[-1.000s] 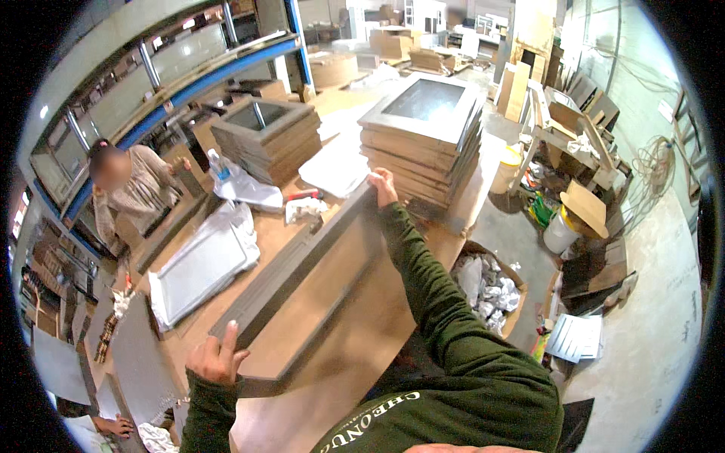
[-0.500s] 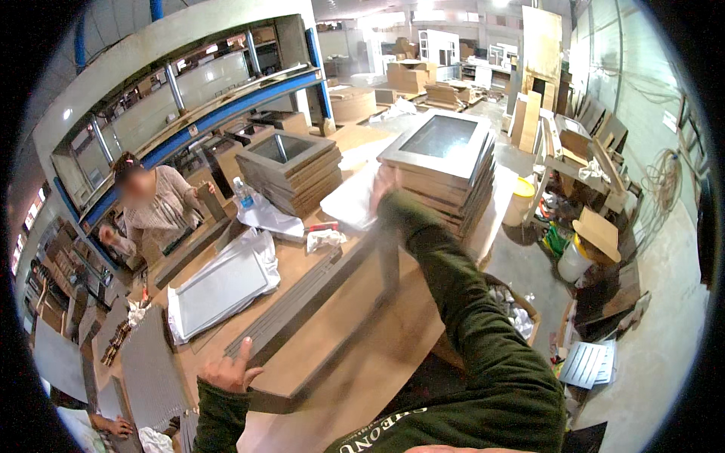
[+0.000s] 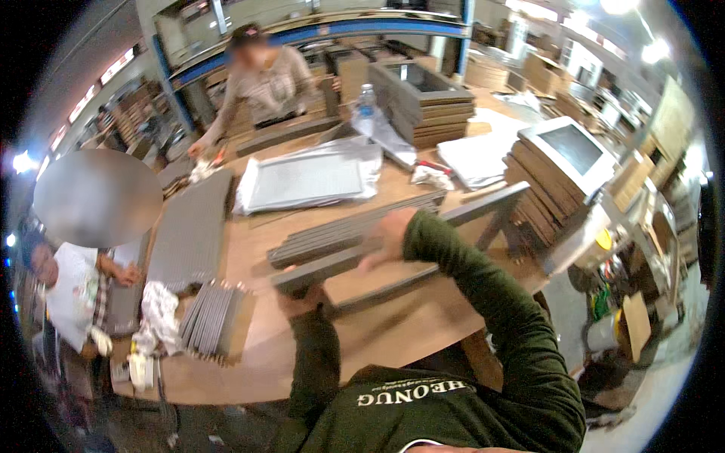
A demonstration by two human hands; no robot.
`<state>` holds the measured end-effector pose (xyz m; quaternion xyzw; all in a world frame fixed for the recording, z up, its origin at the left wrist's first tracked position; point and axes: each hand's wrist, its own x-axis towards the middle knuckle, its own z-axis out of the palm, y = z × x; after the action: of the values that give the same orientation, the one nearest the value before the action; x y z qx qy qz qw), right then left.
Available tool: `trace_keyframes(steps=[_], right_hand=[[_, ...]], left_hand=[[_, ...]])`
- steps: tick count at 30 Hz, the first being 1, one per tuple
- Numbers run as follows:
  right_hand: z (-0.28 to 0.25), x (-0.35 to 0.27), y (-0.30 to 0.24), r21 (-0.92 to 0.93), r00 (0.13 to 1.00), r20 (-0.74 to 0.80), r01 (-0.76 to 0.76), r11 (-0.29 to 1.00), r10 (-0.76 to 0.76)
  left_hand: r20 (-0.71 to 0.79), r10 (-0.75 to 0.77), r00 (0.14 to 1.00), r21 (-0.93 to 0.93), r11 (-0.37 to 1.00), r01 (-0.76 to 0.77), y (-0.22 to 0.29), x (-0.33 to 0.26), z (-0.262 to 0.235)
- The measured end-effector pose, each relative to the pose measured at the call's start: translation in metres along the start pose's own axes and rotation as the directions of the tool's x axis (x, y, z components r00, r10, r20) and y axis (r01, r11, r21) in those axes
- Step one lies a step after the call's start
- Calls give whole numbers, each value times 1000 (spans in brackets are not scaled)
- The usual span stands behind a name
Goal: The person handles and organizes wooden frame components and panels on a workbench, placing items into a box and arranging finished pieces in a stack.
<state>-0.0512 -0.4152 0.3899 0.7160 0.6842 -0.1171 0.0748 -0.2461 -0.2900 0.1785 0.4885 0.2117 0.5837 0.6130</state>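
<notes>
A grey rectangular frame point(image 3: 461, 211) is tilted above the brown work table, its long bar running from near left to far right. My left hand point(image 3: 306, 296) grips the frame's near left end from below, its fingers partly hidden by the bar. My right hand point(image 3: 389, 235) is closed over the same long bar, farther along and blurred by motion. Just beyond the bar lies a row of grey strips point(image 3: 340, 232). A white-wrapped pale panel point(image 3: 306, 181) rests farther back.
Stacked glass-fronted doors point(image 3: 570, 151) stand at right, and grey frames point(image 3: 423, 102) at the back beside a water bottle point(image 3: 367, 102). Bundled strips point(image 3: 208, 321), crumpled white cloth point(image 3: 160, 313) and a ribbed panel point(image 3: 189, 230) lie left. Co-workers point(image 3: 268, 83) stand behind and left.
My view has turned left. My left hand has left the loose strips and taken the frame's near end. My right hand has moved back from the door stack, along the frame, which now tilts up.
</notes>
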Motion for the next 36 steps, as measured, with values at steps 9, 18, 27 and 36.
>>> trace_keyframes(steps=[9,18,27,36], right_hand=[[-5,48,-31,111,953,-191,259,960,-235],[3,54,-43,16,947,-244,219,976,-208],[-2,57,-38,244,954,117,240,940,-274],[-144,24,-76,-7,509,-781,571,821,-361]], left_hand=[[-87,108,990,264,961,-82,28,-11,21],[-84,-3,996,229,973,22,53,-12,26],[-54,-18,998,83,996,22,49,-14,30],[-105,-76,992,-117,991,63,32,-8,8]])
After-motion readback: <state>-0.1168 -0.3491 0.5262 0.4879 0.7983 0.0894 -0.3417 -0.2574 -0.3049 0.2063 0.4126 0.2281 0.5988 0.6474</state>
